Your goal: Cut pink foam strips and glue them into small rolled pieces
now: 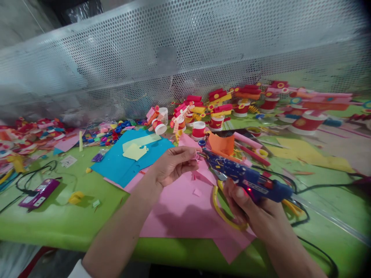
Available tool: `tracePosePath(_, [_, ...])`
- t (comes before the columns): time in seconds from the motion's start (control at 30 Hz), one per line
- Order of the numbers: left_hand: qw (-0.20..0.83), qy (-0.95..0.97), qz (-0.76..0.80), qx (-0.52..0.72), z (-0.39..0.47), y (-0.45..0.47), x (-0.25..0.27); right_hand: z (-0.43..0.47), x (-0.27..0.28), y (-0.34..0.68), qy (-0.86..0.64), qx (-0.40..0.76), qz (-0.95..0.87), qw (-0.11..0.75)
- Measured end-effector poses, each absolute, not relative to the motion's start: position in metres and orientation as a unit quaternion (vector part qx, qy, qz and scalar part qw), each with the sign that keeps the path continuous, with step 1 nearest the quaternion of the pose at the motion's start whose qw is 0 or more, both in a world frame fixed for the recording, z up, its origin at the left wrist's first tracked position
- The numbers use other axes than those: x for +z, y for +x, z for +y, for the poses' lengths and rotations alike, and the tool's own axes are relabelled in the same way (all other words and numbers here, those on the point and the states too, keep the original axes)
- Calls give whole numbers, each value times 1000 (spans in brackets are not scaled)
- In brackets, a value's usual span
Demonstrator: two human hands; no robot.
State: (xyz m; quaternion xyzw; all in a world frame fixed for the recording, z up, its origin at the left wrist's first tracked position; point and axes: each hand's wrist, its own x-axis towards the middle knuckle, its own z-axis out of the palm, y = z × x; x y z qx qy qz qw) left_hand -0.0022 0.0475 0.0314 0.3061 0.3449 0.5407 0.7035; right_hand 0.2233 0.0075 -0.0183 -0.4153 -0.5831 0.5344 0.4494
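My right hand (pixel 246 204) is wrapped round a blue hot glue gun (pixel 240 170), its red light lit and a clear glue stick (pixel 330 220) jutting from the back. The nozzle points left, close to the fingertips of my left hand (pixel 178 164). Those fingers pinch a small pink paper piece (pixel 197 156), too small to make out fully. Beneath both hands lies a large pink sheet (pixel 179 216) with little pink scraps on it. Yellow-handled scissors (pixel 217 202) rest on the sheet, partly hidden behind my right hand.
Blue sheets (pixel 130 143) with pale yellow paper lie left. Several red-and-white cup models (pixel 198 131) line the back before a perforated metal screen (pixel 145 58). A purple power strip (pixel 40 194) sits far left. An orange paper piece (pixel 222 143) stands beyond the glue gun; black cable (pixel 319 188) runs right.
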Motion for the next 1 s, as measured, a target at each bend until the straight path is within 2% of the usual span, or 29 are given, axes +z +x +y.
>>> tracePosePath(1.0, [700, 291, 345, 553, 47, -4, 34, 6, -13, 222, -405, 551, -570, 457])
